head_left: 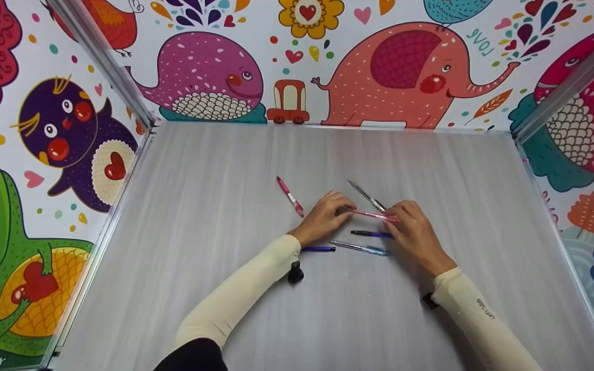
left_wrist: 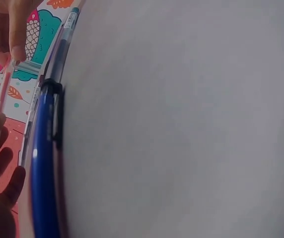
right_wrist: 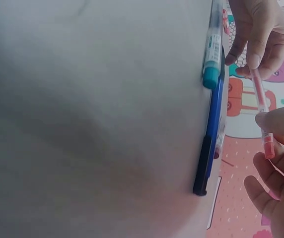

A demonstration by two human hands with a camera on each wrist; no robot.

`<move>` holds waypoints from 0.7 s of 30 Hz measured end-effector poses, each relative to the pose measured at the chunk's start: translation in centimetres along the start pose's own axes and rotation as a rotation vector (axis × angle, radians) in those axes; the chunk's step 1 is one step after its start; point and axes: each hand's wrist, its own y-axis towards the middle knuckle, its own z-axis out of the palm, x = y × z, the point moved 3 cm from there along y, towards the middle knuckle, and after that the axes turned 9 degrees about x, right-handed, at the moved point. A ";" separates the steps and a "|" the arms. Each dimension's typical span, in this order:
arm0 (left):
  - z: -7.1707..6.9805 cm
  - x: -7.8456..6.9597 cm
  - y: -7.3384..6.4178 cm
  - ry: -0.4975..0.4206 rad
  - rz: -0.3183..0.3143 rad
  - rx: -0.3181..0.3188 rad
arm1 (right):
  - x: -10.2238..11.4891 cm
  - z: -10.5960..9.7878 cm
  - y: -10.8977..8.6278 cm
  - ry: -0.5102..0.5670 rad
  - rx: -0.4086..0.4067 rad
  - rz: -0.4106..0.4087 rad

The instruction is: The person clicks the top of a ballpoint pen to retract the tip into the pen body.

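Observation:
Between both hands, raised above the table, is a slim see-through pen (head_left: 372, 214) with a pink-red body and a red end. My left hand (head_left: 325, 219) pinches its left end between thumb and fingertips. The thumb and forefinger of my right hand (head_left: 414, 234) grip it near the red end (right_wrist: 268, 151), other fingers loosely bent below. Under the hands lie a blue pen with a black cap (head_left: 369, 234) and a clear pen with a teal end (head_left: 360, 248). Another blue pen (head_left: 318, 249) is partly hidden by my left wrist.
A red pen (head_left: 290, 197) lies left of the left hand. Beyond the right hand rests a clear pen with dark parts (head_left: 365, 194). The grey wood-grain table (head_left: 214, 170) is bordered by metal rails and panels printed with cartoon animals.

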 end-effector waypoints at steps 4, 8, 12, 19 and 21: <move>0.3 -0.4 0.9 0.032 -0.031 0.033 | -0.6 -0.3 -0.4 0.021 -0.006 0.028; 0.6 -0.9 2.0 0.105 -0.056 0.073 | -1.2 -0.6 -0.9 0.022 -0.012 0.063; 0.8 -1.2 3.2 0.180 -0.047 0.103 | -1.5 -1.0 -1.2 0.019 -0.021 0.098; 1.0 -0.8 4.7 0.260 -0.011 0.119 | -1.7 -0.9 -1.4 0.026 0.008 0.224; 1.1 -0.7 5.2 0.284 0.007 0.121 | -1.8 -0.8 -1.5 0.030 0.011 0.269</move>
